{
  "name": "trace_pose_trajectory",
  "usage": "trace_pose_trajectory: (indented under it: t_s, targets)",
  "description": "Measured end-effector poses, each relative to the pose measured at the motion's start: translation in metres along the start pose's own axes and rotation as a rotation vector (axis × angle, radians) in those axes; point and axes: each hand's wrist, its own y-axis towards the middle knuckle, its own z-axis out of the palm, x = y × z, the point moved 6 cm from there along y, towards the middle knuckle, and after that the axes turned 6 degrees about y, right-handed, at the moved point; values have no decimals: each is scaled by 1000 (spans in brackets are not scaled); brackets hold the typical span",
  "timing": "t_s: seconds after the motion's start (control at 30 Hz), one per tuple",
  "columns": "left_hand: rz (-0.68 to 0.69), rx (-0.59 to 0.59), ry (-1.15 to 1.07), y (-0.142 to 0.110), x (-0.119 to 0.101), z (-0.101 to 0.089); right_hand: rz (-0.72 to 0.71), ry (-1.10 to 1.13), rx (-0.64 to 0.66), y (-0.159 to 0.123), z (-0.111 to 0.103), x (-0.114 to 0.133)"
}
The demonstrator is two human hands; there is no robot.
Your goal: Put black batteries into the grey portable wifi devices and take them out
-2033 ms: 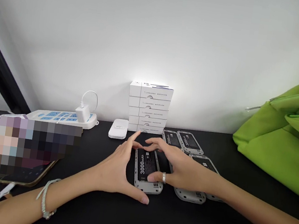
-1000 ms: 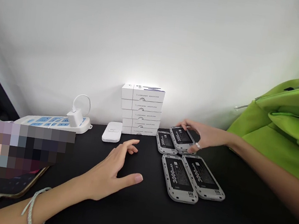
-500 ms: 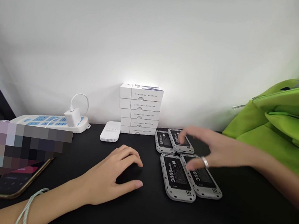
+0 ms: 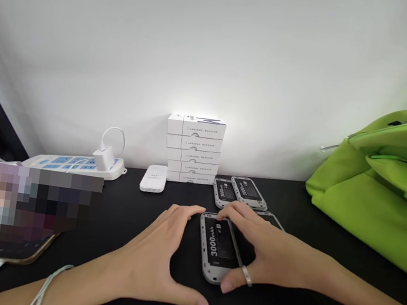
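My right hand [image 4: 262,246] grips a grey flat device [image 4: 218,245] with a black "3000mAh" battery showing, its fingers on the far end and the thumb on the near end. To the left of this device, my left hand [image 4: 159,252] is open, thumb and fingers spread wide, its index fingertip close to the device's far left corner. Behind my right hand lie more such devices: one [image 4: 224,191] at the back left, one [image 4: 249,191] at the back right, and a third [image 4: 272,218] mostly covered by the hand.
Several white boxes [image 4: 194,151] stand stacked against the wall, beside a small pile of white covers [image 4: 153,178]. At the left are a power strip [image 4: 118,168] with a white charger [image 4: 103,158] and a phone [image 4: 23,251]. A green bag [image 4: 362,205] fills the right side.
My right hand has come down onto the front-left device and shifted it left and nearer. My left hand has spread its thumb and fingers wider toward it. The view has shifted slightly.
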Motion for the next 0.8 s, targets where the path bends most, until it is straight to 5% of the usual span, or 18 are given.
trace_pose_trajectory:
  t_s: [0.2, 0.4, 0.6, 0.7, 0.8]
  targets:
    - [-127, -25, -111, -5, 13, 9, 5, 100, -34, 25, 16, 22]
    - [-62, -163, -80, 0, 11, -3, -95, 130, -184, 51, 2, 32]
    - [-200, -251, -34, 4, 35, -14, -290, 643, -53, 63, -18, 32]
    - [-261, -219, -19, 3, 41, -13, -187, 470, -273, 74, -41, 9]
    - [-279, -172, 25, 2, 41, -11, -111, 257, -302, 85, -47, -9]
